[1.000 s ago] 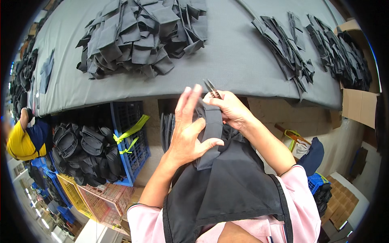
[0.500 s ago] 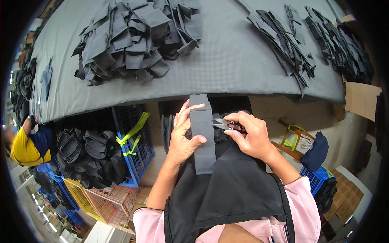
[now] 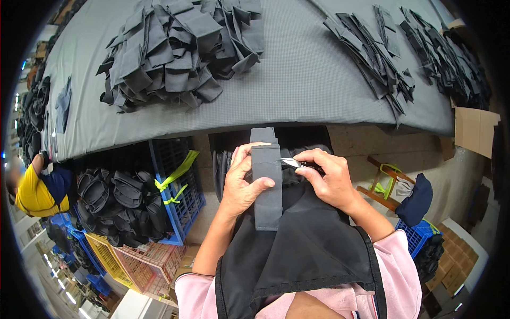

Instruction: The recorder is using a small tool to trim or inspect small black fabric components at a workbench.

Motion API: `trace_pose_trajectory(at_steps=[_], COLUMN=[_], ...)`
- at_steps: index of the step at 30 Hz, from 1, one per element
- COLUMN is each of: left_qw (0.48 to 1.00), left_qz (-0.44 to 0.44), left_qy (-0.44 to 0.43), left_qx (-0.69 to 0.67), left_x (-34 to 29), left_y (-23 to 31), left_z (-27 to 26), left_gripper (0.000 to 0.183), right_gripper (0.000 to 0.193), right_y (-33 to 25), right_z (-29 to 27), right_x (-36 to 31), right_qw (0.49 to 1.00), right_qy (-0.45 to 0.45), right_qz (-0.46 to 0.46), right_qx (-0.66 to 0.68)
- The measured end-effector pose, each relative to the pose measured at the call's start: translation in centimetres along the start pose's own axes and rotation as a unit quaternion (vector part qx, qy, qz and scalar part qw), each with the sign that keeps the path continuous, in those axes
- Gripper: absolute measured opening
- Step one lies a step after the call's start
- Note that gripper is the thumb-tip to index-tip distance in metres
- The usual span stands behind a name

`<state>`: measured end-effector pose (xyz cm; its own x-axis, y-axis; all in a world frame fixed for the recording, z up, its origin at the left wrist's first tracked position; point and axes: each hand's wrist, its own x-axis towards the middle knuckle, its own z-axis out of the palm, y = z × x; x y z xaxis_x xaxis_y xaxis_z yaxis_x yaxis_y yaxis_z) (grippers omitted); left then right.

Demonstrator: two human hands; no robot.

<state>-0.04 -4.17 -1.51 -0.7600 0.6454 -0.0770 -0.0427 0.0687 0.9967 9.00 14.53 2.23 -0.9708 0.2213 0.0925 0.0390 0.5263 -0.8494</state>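
Note:
A folded dark grey fabric strip point(image 3: 267, 186) hangs upright over my black apron point(image 3: 308, 239). My left hand point(image 3: 243, 183) grips it, thumb across the front and fingers partly behind it. In my right hand point(image 3: 329, 178) is a small pair of thread snips point(image 3: 291, 162), closed between thumb and fingers. The pointed metal blades touch or nearly touch the strip's right edge, and their tips look close together. My fingers hide most of the dark handle.
A large heap of grey fabric strips point(image 3: 164, 53) lies on the cloth-covered table point(image 3: 297, 90) ahead, with more strips point(image 3: 372, 53) at right. Left stands a blue crate point(image 3: 183, 212) beside black fabric pieces point(image 3: 122, 196). A person in yellow point(image 3: 37, 191) is far left. A wooden stool point(image 3: 380, 199) is right.
The snips' blades have gone from spread apart to nearly closed at the strip's right edge. The strip's upper part has shifted slightly; both hands keep their hold.

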Motion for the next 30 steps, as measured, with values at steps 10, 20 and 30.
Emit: trace_pose_trajectory(at_steps=[10,20,30], left_qw=[1.0,0.988,0.987], left_qz=[-0.013,0.055,0.06], left_qy=[-0.006,-0.131,-0.139], left_qx=[-0.005,0.067,0.057], left_x=[-0.1,0.3,0.4], left_y=[0.4,0.3,0.4], left_z=[-0.2,-1.0,-1.2], left_gripper=[0.058,0.073,0.068], right_gripper=[0.019,0.025,0.024], right_y=[-0.3,-0.1,0.9], right_z=[-1.0,-1.0,-0.3], right_x=[0.8,2.3,0.9], right_qw=[0.999,0.985,0.995], right_qy=[-0.038,-0.173,-0.088], right_qz=[0.018,-0.001,-0.05], right_qx=[0.024,0.022,0.008])
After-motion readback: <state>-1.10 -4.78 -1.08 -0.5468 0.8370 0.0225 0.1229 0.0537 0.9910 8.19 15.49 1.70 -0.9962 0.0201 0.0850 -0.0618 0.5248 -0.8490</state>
